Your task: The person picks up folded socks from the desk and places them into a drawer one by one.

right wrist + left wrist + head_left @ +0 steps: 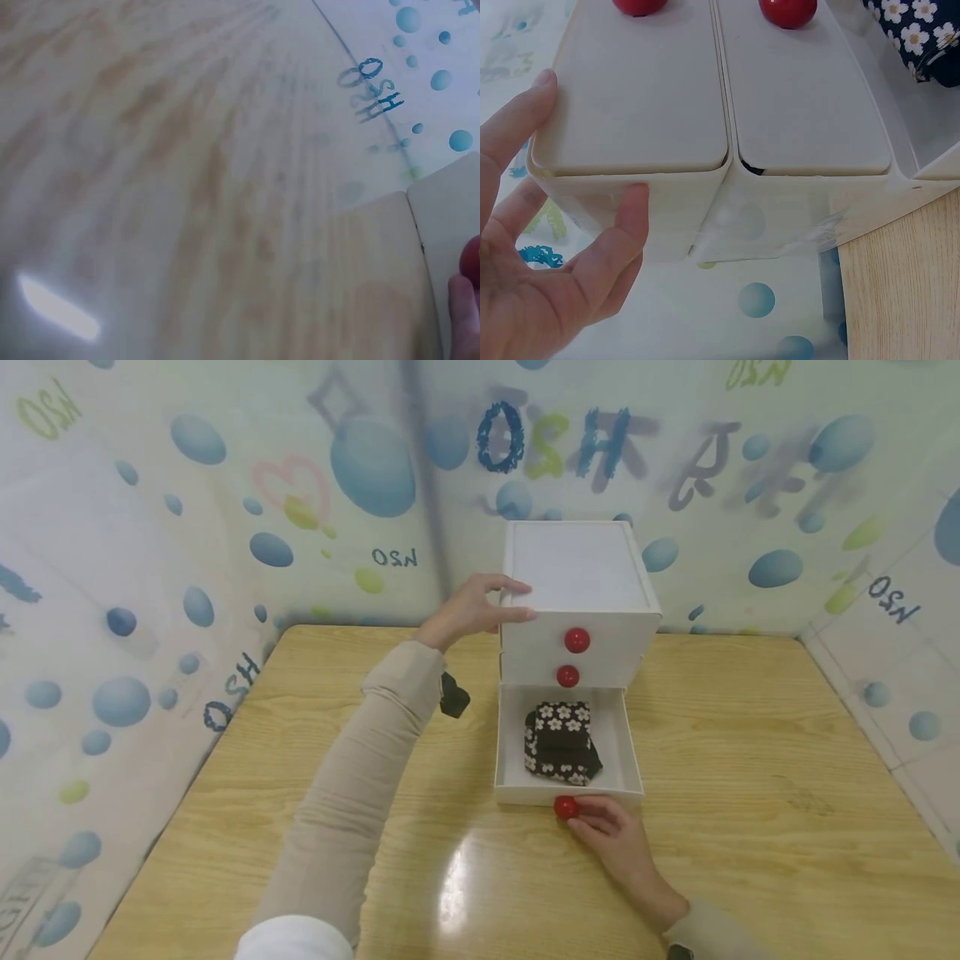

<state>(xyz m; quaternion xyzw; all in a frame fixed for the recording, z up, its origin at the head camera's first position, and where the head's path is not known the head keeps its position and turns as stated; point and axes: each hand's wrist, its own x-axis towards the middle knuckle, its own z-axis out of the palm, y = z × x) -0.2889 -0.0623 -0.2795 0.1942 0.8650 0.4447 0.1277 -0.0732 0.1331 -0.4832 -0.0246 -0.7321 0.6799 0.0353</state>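
Observation:
A white drawer unit (577, 564) with red knobs stands at the back of the table. Its bottom drawer (617, 747) is pulled out, while the two upper drawers are closed. Inside lies a folded black fabric item (562, 739) with white flowers; its exact kind is unclear. My left hand (477, 606) rests at the unit's upper left front corner, fingers extended. In the left wrist view, one fingertip (635, 199) touches the side wall. My right hand (618, 843) pinches the bottom drawer's red knob (566, 807); the right wrist view catches only part of that grip.
The wooden table (750, 777) extends on both sides of the unit. Behind it and at the sides hang white sheets (225, 527) printed with blue dots and letters. A dark object (453, 696) shows by the left wrist.

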